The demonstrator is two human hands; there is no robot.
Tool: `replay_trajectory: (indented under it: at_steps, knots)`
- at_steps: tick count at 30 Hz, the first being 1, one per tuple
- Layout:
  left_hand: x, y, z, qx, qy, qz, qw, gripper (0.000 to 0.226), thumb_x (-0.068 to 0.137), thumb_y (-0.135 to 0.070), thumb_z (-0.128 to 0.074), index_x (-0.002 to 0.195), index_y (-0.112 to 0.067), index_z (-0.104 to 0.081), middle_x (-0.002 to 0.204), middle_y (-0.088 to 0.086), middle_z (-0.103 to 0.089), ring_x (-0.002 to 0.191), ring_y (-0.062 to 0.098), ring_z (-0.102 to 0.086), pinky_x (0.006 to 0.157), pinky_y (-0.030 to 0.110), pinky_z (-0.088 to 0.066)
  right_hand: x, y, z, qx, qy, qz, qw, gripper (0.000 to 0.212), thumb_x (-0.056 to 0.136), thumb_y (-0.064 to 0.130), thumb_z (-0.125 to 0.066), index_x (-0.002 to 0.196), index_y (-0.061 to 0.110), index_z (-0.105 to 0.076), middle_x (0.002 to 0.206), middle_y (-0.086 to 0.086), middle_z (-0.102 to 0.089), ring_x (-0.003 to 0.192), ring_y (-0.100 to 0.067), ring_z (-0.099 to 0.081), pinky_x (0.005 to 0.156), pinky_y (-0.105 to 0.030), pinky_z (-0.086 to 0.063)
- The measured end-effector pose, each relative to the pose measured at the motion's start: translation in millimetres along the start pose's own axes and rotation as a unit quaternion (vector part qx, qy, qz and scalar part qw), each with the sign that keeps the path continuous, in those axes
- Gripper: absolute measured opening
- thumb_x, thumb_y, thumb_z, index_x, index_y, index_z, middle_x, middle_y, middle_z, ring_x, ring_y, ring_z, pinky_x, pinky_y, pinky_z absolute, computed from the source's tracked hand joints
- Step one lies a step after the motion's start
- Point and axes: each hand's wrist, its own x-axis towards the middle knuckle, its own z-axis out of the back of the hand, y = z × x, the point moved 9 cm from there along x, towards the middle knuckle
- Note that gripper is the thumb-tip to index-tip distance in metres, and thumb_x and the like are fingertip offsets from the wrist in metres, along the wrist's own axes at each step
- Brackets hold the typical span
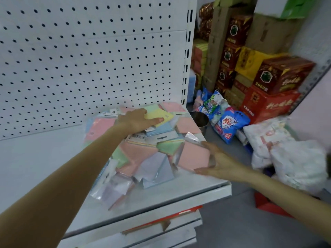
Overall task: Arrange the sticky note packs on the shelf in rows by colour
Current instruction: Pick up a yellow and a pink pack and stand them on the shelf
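A loose heap of sticky note packs in clear wrappers covers the right half of the white shelf (44, 158). Pink, green, blue, lilac and yellow packs lie jumbled and overlapping. My left hand (138, 120) reaches to the back of the heap and grips a yellow pack (161, 116), thumb underneath and fingers over its top. My right hand (215, 160) is at the shelf's right edge and grips a pink pack (192, 155) by its right side. A lilac pack (157, 169) lies just left of the pink one.
A white pegboard (89, 59) backs the shelf. A metal cup (198, 119) stands by the shelf's right end. Red and yellow cartons (268, 90), blue detergent bags (227, 124) and white plastic bags (286, 154) crowd the floor to the right.
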Motion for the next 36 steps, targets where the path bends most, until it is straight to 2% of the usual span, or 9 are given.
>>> replay_trajectory:
  at_steps: [3, 7, 11, 14, 17, 22, 30, 33, 36]
  knots:
    - [0.4, -3.4, 1.9, -0.006, -0.018, 0.006, 1.000, 0.087, 0.070, -0.078, -0.055, 0.139, -0.028, -0.040, 0.137, 0.003, -0.052, 0.131, 0.027, -0.040, 0.108, 0.045, -0.027, 0.4, -3.3, 0.4, 0.076, -0.026, -0.020, 0.997, 0.101, 0.067, 0.037, -0.081, 0.146, 0.017, -0.022, 0.139, 0.007, -0.035, 0.123, -0.008, -0.040, 0.097, -0.017, -0.036]
    - [-3.5, -10.2, 14.6, -0.027, -0.076, 0.005, 0.997, 0.081, 0.066, -0.069, -0.068, 0.133, -0.028, -0.047, 0.124, 0.002, -0.057, 0.126, 0.028, -0.042, 0.101, 0.043, -0.031, 4.1, -15.7, 4.2, 0.155, -0.051, -0.081, 0.983, 0.105, 0.065, 0.034, -0.084, 0.146, 0.020, -0.019, 0.130, 0.006, -0.043, 0.119, -0.012, -0.044, 0.093, -0.021, -0.038]
    - [-8.7, -8.6, 26.9, -0.150, -0.075, 0.007, 0.986, 0.065, 0.068, -0.051, -0.078, 0.116, -0.013, -0.057, 0.101, 0.006, -0.064, 0.093, 0.028, -0.061, 0.084, 0.037, -0.048, 3.0, -33.7, 4.4, 0.270, -0.077, -0.131, 0.951, 0.066, 0.067, 0.028, -0.084, 0.122, 0.025, -0.047, 0.115, 0.005, -0.056, 0.097, -0.007, -0.055, 0.070, -0.019, -0.044]
    - [-17.8, -7.6, 36.8, -0.192, -0.097, -0.006, 0.976, 0.042, 0.075, -0.039, -0.076, 0.099, -0.008, -0.060, 0.081, 0.006, -0.060, 0.075, 0.025, -0.057, 0.075, 0.036, -0.049, -0.6, -47.3, 0.3, 0.381, -0.078, -0.156, 0.908, 0.057, 0.066, 0.023, -0.084, 0.116, 0.016, -0.059, 0.110, -0.001, -0.067, 0.096, -0.016, -0.064, 0.074, -0.028, -0.052]
    - [-30.5, -8.5, 46.0, -0.220, -0.113, -0.026, 0.969, 0.028, 0.082, -0.033, -0.071, 0.094, -0.010, -0.059, 0.088, 0.007, -0.058, 0.079, 0.025, -0.055, 0.066, 0.031, -0.041, 0.7, -54.7, 9.5, 0.432, -0.116, -0.160, 0.880, 0.054, 0.065, 0.013, -0.083, 0.113, 0.012, -0.059, 0.109, -0.006, -0.068, 0.099, -0.021, -0.064, 0.080, -0.033, -0.051]
    - [-52.8, 5.5, 60.7, -0.332, -0.120, -0.044, 0.935, 0.020, 0.082, -0.024, -0.072, 0.081, -0.010, -0.058, 0.080, 0.011, -0.063, 0.070, 0.025, -0.056, 0.062, 0.029, -0.042, 4.9, -30.1, 52.4, 0.415, -0.185, -0.091, 0.886, 0.033, 0.071, 0.008, -0.078, 0.101, 0.011, -0.064, 0.102, -0.010, -0.070, 0.091, -0.023, -0.065, 0.080, -0.038, -0.053]
    - [-114.3, 62.5, 71.1, -0.415, -0.108, -0.022, 0.903, 0.019, 0.076, -0.020, -0.078, 0.087, -0.008, -0.069, 0.067, 0.004, -0.062, 0.049, 0.013, -0.059, 0.047, 0.019, -0.047, 23.7, 83.5, 35.1, 0.464, -0.077, 0.042, 0.881, 0.032, 0.068, 0.016, -0.072, 0.099, 0.011, -0.068, 0.098, -0.005, -0.074, 0.091, -0.017, -0.068, 0.080, -0.029, -0.057]
    - [-142.5, 101.3, 74.6, -0.438, -0.077, -0.021, 0.896, 0.020, 0.077, -0.020, -0.077, 0.090, -0.007, -0.071, 0.069, 0.002, -0.066, 0.056, 0.015, -0.062, 0.051, 0.020, -0.049, 36.3, 143.4, -0.9, 0.452, -0.041, 0.064, 0.889, 0.029, 0.072, 0.020, -0.077, 0.094, 0.005, -0.065, 0.098, -0.016, -0.070, 0.088, -0.022, -0.062, 0.081, -0.035, -0.052]
    - [-171.8, 136.8, 81.3, -0.442, -0.018, -0.050, 0.895, 0.022, 0.083, -0.018, -0.069, 0.100, -0.004, -0.070, 0.084, 0.009, -0.067, 0.072, 0.021, -0.065, 0.063, 0.027, -0.053, 45.2, 207.7, -47.9, 0.507, 0.017, 0.060, 0.860, 0.017, 0.087, 0.013, -0.063, 0.102, 0.007, -0.058, 0.099, -0.014, -0.068, 0.090, -0.024, -0.065, 0.070, -0.035, -0.058]
